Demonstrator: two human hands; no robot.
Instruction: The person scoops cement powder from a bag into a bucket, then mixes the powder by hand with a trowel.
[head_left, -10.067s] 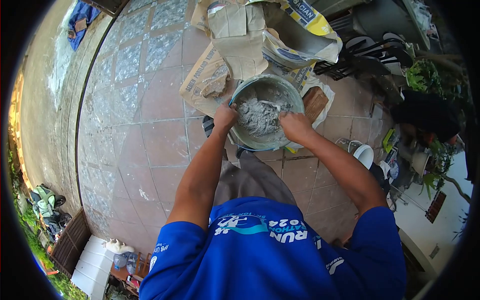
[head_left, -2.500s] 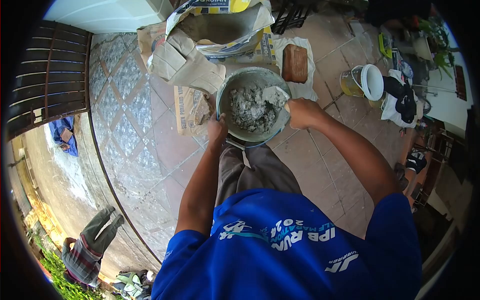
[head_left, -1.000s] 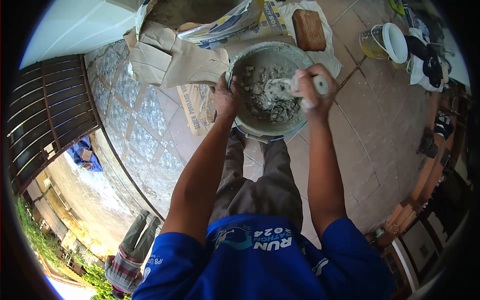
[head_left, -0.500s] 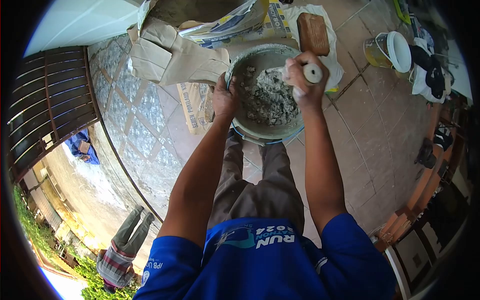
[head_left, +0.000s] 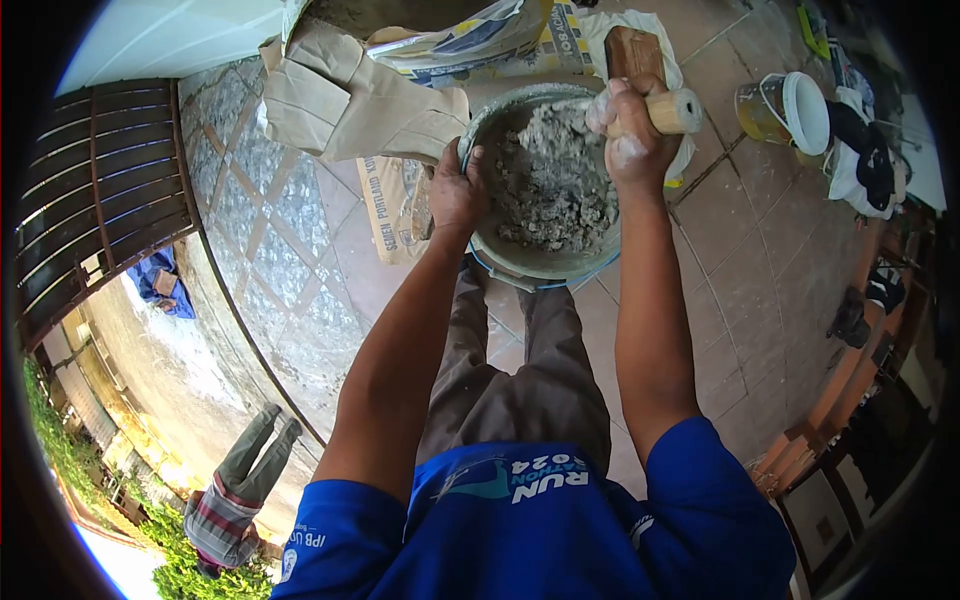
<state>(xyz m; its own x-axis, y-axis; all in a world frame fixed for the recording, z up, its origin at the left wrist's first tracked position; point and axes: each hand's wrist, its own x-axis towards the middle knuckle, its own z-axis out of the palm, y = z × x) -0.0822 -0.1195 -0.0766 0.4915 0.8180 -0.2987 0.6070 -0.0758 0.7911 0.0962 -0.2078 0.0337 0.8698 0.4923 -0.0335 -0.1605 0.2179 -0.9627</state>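
Trowel handle point(head_left: 672, 112) has swung outward, clenched in my right grip point(head_left: 638, 135), blade blurred inside the bucket point(head_left: 535, 264); left grip point(head_left: 459, 192) pinches its rim. Likely stirring; gray mix point(head_left: 560, 208) needs turning next.

You have open floor point(head_left: 740, 300) right of the bucket point(head_left: 545, 262), short of the pail point(head_left: 760, 110) — but the brick point(head_left: 634, 54), just past your right hand point(head_left: 638, 142), and the cement bag point(head_left: 480, 45) block the far side.

Cement mix point(head_left: 560, 205) in a bucket point(head_left: 545, 272) at upper centre — cement sack point(head_left: 480, 48) above, brick point(head_left: 634, 52) at upper right, pail point(head_left: 758, 110) farther right — slatted gate point(head_left: 108, 190) at far left.
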